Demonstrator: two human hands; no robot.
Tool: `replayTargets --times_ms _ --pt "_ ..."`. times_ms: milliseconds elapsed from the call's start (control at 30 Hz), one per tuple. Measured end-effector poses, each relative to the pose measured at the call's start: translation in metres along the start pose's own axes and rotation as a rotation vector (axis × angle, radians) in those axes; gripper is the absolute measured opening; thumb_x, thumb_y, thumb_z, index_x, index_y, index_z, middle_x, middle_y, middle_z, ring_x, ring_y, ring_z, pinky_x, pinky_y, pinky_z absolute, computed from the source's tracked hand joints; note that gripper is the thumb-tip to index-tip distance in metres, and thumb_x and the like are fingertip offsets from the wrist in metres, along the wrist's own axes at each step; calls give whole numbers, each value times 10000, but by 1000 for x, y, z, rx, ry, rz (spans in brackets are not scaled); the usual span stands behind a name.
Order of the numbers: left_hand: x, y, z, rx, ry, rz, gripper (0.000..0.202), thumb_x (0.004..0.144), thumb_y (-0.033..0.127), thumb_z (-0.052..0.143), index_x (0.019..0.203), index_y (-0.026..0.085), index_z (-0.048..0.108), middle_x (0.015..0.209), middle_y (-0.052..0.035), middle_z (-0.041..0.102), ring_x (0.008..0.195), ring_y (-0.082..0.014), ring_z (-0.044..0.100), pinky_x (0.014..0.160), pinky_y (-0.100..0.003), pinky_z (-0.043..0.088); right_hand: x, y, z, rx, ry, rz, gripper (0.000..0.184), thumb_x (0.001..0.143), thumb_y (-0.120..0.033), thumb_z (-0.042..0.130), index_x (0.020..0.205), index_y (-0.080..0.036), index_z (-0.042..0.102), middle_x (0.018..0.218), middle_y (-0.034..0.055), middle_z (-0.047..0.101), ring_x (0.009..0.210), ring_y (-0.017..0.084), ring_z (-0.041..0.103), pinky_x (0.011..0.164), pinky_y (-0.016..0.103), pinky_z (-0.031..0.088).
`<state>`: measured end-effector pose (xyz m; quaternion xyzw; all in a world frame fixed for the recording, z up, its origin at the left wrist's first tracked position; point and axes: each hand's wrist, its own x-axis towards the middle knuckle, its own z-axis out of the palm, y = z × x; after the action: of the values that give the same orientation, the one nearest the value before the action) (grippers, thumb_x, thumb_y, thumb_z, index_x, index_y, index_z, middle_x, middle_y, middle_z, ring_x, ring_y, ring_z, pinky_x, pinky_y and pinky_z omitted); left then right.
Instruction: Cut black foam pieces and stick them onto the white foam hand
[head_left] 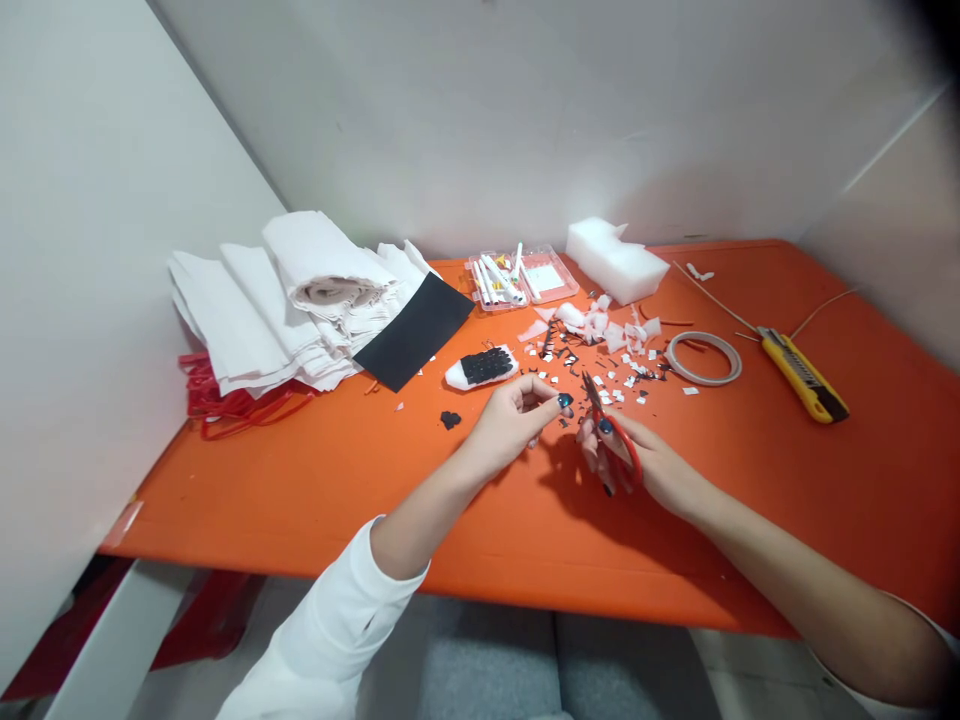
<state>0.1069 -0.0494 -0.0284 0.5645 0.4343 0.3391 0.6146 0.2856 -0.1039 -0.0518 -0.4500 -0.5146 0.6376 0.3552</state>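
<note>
My right hand [660, 468] grips red-handled scissors [592, 390], their metal blades pointing up and away from me. Just left of the blades, my left hand [504, 422] is closed in a pinch at thumb and fingertips. Whatever sits in that pinch is too small to make out. Beyond the left hand lies a white boat-shaped piece [454, 376] with overlapping black bits [484, 366] covering its top. A few small black cut pieces [450, 420] rest on the table left of my wrist. Black and white scraps [636, 380] are scattered behind the scissors.
On the orange table [315, 500] are a black sheet [414, 332], folded white cloth [255, 320], red plastic [199, 385], a case of markers [555, 280], a white foam block [615, 262], a tape roll [671, 360] and a yellow box cutter [806, 378]. Walls stand behind and left.
</note>
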Motion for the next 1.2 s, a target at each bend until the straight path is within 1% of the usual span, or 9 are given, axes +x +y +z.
replayTargets --times_ms 167,267,367,467,600,700,867,1033,1200 --pt "1 -2 -1 -29 3 -1 246 756 366 664 798 148 558 577 68 470 434 -33 365 399 -165 320 -2 3 3 -38 -87 -19 343 920 -533 446 876 -195 477 745 -12 522 528 93 498 510 237 426" --pt "1 -2 -2 -42 -10 -2 264 763 391 655 816 141 586 578 62 481 443 -36 367 402 -170 311 -2 6 2 -79 -90 -31 336 926 -528 440 907 -196 489 752 -9 526 539 94 491 519 234 425" --pt "0 -1 -2 -38 -19 9 268 774 400 642 813 138 599 581 57 487 442 -37 357 403 -177 299 -3 5 0 -114 -91 -44 331 933 -525 429 929 -199 490 749 -12 525 532 90 483 496 226 397" --pt "-1 -1 -1 -29 -26 10 256 789 393 629 800 140 595 575 60 478 441 -35 340 410 -179 291 -4 3 -1 -141 -130 -73 356 930 -558 403 949 -210 473 789 -7 538 549 91 488 480 221 376" --pt "-2 -1 0 -48 -28 31 232 783 372 641 770 158 554 596 69 459 448 -32 335 412 -171 293 -5 0 -1 -181 -187 -103 386 928 -585 374 956 -210 461 811 -4 534 577 97 487 492 224 384" --pt "-2 -2 0 -28 -35 48 218 789 359 634 776 159 547 639 60 485 458 -30 351 411 -166 303 -5 0 -1 -173 -193 -107 389 930 -587 365 959 -209 450 806 -6 530 570 94 483 495 224 384" --pt "-2 -2 0 3 -49 40 188 802 330 608 782 151 554 685 38 550 453 -27 360 409 -167 293 -5 3 -1 -160 -183 -103 396 923 -599 363 965 -213 443 813 -3 530 568 97 480 481 222 379" --pt "-4 2 1 13 -35 16 201 786 326 615 725 153 533 620 55 507 445 -29 351 416 -174 281 -5 2 -1 -159 -184 -100 413 916 -614 360 960 -215 456 812 -2 529 569 99 471 475 222 368" --pt "-4 2 2 0 -42 12 205 774 331 622 726 157 524 649 48 521 466 -32 362 431 -178 277 -5 2 0 -150 -180 -107 440 900 -635 375 958 -208 464 786 -4 523 551 94 463 467 221 354"
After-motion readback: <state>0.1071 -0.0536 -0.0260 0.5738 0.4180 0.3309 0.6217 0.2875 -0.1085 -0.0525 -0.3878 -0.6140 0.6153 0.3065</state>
